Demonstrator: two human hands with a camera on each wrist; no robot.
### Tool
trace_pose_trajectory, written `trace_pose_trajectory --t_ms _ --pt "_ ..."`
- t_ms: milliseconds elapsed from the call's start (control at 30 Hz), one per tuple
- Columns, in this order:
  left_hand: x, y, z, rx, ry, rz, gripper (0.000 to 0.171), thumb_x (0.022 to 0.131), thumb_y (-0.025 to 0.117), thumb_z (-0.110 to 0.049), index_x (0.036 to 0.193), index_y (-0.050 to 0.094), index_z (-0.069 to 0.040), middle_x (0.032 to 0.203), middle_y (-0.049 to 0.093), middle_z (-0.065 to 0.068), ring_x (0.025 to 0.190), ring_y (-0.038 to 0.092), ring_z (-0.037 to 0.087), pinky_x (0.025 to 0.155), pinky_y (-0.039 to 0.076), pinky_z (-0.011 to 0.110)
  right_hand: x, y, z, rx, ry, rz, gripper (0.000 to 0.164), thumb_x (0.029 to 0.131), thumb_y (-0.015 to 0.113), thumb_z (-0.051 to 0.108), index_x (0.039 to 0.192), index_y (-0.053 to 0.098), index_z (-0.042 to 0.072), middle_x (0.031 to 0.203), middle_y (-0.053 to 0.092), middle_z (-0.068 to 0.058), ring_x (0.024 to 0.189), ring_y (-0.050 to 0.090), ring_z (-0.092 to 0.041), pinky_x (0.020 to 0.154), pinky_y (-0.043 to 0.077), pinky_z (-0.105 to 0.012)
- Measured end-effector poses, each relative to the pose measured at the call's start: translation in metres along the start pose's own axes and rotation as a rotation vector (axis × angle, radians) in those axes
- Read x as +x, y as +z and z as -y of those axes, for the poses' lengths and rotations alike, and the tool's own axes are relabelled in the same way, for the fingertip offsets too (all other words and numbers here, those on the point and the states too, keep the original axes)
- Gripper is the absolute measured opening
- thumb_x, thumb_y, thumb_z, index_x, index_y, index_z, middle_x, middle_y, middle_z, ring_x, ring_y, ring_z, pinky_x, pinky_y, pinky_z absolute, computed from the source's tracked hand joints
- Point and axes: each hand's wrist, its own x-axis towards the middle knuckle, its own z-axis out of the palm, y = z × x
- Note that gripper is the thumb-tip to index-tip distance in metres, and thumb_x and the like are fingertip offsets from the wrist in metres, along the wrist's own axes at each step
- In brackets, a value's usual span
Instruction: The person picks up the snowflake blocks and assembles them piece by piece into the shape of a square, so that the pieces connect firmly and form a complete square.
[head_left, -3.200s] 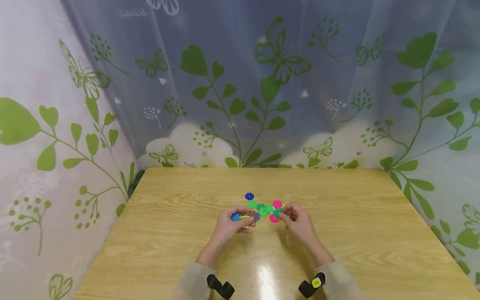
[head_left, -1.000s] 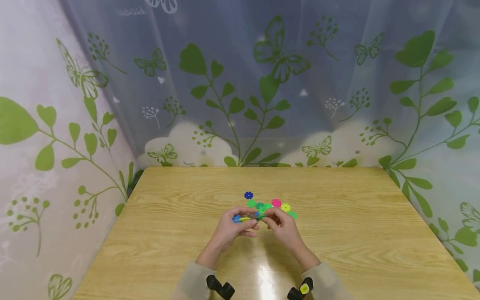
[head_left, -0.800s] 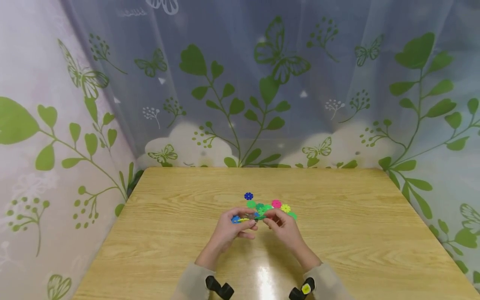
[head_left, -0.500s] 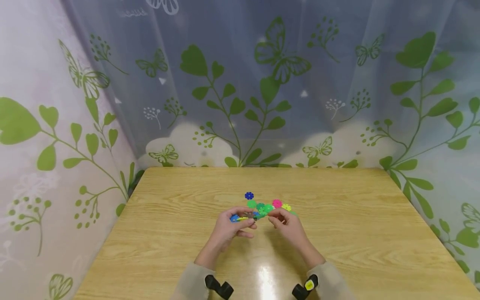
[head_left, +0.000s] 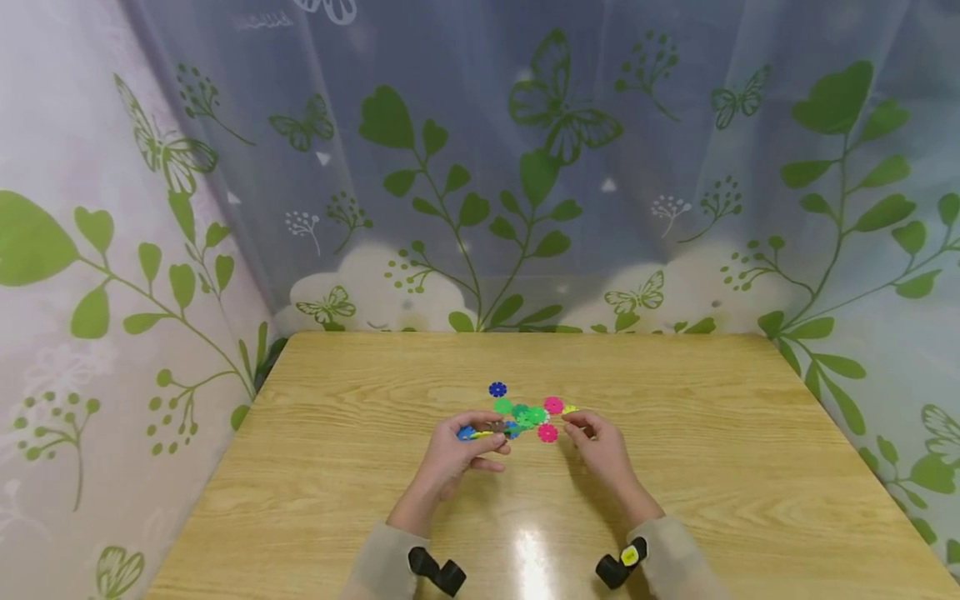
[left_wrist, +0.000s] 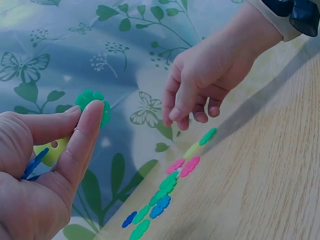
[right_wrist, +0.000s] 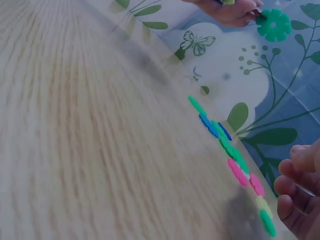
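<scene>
Left hand (head_left: 456, 452) pinching apparently linked flower discs (right_wrist: 274, 27); right hand (head_left: 604, 448) relaxed, empty; loose discs (head_left: 534, 415) beyond both, seemingly yet unjoined.

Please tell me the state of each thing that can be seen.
Left hand, holding several discs
Held green disc, clear of the table
Right hand, fingers loosely curled, holding nothing
Dark blue disc, flat on the table
Two pink discs, flat on the table
Yellow disc on the table, also flat
Lighter blue disc, also flat
Green discs on the table, some seemingly overlapping
</scene>
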Motion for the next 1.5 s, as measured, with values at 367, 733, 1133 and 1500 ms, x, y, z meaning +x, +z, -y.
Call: trace_pose_trajectory --t_ms 367,733,1133,1500 --pt "0.0 -0.004 0.001 -0.012 0.008 0.006 0.045 0.083 0.068 0.0 0.122 0.05 0.012 0.106 0.059 0.016 0.08 0.067 0.025 0.065 0.058 0.04 0.013 -0.006 -0.012 -0.174 0.035 -0.041 0.015 0.087 0.062 0.002 0.101 0.065 -0.003 0.093 0.064 -0.014 0.078 0.058 -0.025 0.06 0.051 -0.028" --pt "-0.001 -0.005 0.002 -0.005 -0.005 -0.011 0.042 0.083 0.068 0.0 0.121 0.053 0.01 0.106 0.057 0.018 0.083 0.067 0.031 0.066 0.058 0.041 0.012 -0.008 -0.018 -0.391 0.064 0.017 0.033 0.078 0.071 0.004 0.107 0.061 -0.008 0.097 0.055 -0.022 0.087 0.056 -0.031 0.076 0.052 -0.044" --pt "-0.002 -0.004 0.002 0.001 -0.01 -0.024 0.039 0.083 0.068 -0.003 0.118 0.057 0.006 0.105 0.057 0.017 0.083 0.067 0.03 0.065 0.058 0.041 0.015 -0.012 -0.015 -0.409 0.116 0.036 0.027 0.078 0.072 0.004 0.098 0.059 -0.008 0.097 0.044 -0.023 0.084 0.05 -0.029 0.07 0.052 -0.037" --pt "-0.001 -0.005 0.003 0.006 -0.014 -0.021 0.039 0.084 0.067 -0.002 0.12 0.056 0.007 0.105 0.057 0.017 0.081 0.067 0.026 0.065 0.058 0.04 0.022 -0.015 -0.012 -0.468 0.147 0.111 0.031 0.077 0.074 0.005 0.097 0.056 -0.009 0.093 0.051 -0.021 0.084 0.05 -0.03 0.072 0.05 -0.04"
